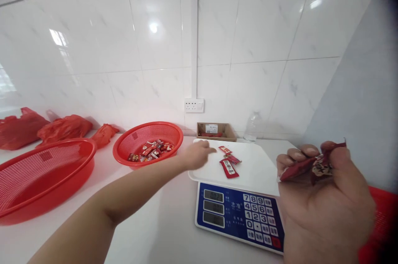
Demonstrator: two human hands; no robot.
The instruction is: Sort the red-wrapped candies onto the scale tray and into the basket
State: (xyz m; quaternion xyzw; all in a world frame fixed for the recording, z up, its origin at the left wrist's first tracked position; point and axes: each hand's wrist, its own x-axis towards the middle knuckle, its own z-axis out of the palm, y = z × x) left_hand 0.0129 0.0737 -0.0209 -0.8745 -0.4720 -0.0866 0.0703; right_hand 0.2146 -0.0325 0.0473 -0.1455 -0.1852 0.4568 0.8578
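Note:
My left hand [196, 154] reaches over the white pan [255, 170] of a blue-faced weighing scale [239, 214], with its fingers curled loosely just left of three red snack packets [229, 163] lying on the pan. It holds nothing that I can see. My right hand [323, 197] is close to the camera at the right, palm up, with fingers closed on several dark red packets [314, 166]. A red mesh basket [148, 143] with several more packets stands left of the scale.
A larger red basket [43, 177] sits at the near left, with red plastic bags [62, 128] behind it along the tiled wall. A small cardboard box [216, 131] and a clear bottle [253, 127] stand behind the scale. Another red basket edge [381, 222] shows at far right.

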